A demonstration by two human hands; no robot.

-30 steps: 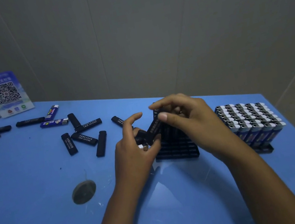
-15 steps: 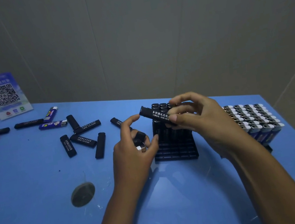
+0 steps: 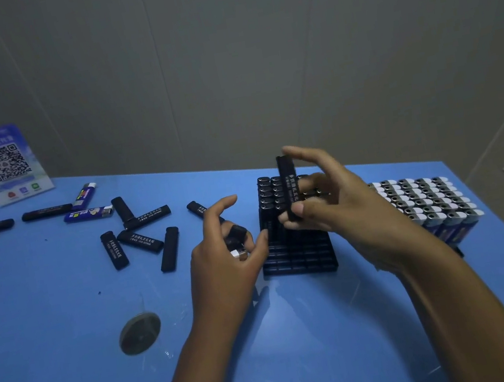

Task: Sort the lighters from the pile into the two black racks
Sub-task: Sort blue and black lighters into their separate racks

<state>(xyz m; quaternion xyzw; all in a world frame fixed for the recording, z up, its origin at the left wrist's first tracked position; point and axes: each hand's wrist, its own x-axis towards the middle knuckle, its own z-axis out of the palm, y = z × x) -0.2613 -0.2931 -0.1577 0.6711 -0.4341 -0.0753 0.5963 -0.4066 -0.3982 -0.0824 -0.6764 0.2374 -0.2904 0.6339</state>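
The right hand (image 3: pixel 330 211) pinches a black lighter (image 3: pixel 290 187) upright over the half-filled black rack (image 3: pixel 297 250) on the blue desk (image 3: pixel 66 322). The left hand (image 3: pixel 222 262), fingers curled, holds more lighters (number unclear) beside it. If the lighter comes down tilted, it could catch a slot edge or knock its standing neighbours askew.

Packing workshop: lighter-filled racks (image 3: pixel 426 201)

White printed characters run along the black lighters (image 3: pixel 144 217) lying left of the black rack (image 3: pixel 298 256), too small to read. Far left of the rack, a blue card (image 3: pixel 2 164) bears a QR code.
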